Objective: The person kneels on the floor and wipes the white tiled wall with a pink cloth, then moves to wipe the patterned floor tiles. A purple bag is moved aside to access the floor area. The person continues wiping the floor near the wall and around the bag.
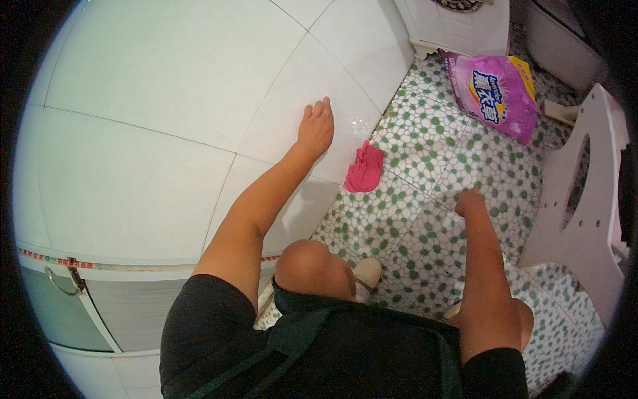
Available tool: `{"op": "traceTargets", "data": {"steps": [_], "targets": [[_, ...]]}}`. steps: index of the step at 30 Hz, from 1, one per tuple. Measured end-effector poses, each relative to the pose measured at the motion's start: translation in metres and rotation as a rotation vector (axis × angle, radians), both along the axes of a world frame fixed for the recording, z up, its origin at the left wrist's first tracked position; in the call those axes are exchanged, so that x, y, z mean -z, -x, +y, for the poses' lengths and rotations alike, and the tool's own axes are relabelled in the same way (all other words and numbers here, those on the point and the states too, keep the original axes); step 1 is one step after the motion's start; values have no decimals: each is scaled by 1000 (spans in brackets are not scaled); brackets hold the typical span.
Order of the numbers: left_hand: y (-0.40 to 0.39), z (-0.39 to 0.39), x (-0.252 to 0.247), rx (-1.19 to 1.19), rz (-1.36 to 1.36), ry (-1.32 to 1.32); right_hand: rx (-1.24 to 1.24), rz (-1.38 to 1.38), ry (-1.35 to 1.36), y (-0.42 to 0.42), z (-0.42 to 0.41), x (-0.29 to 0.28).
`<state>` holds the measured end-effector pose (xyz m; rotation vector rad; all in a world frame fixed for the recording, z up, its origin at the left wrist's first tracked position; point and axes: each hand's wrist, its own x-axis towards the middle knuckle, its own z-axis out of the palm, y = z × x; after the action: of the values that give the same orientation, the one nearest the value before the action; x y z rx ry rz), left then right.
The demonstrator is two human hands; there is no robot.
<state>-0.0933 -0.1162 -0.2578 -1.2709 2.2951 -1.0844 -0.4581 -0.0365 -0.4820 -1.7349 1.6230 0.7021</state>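
Note:
My left hand (316, 127) lies against the white wall tiles, its fingers pointing up the picture and nothing held in it. Beside its wrist, to the right, a crumpled pink cloth (366, 168) rests on the pebble-patterned floor tiles where they meet the wall. Some wet-looking specks glisten on the wall tile just above the cloth. Over the floor at the right is my right hand (470, 201), its fingers curled; whether they enclose something small is not visible. A purple plastic bag with printing (503, 97) lies farther up on the floor.
A white panel with an oval cutout (573, 199) stands at the right. A white appliance or cabinet (463, 27) is at the top, with a dark grey object beside it. At lower left is a framed glass door (65, 309) with a metal handle. My knees and one pale shoe (368, 273) are below.

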Motion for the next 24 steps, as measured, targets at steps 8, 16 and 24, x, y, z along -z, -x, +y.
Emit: {"op": "traceTargets", "data": {"steps": [8,16,24], "targets": [[-6,57,64,-370,262,-582,-18,-81,-39,4,3,-29],[-6,84,177,-265,626,-821,136,-100,154,6,24,-14],[-11,53,222,-130,634,-870,1,-4,213,3,45,-16]]}}
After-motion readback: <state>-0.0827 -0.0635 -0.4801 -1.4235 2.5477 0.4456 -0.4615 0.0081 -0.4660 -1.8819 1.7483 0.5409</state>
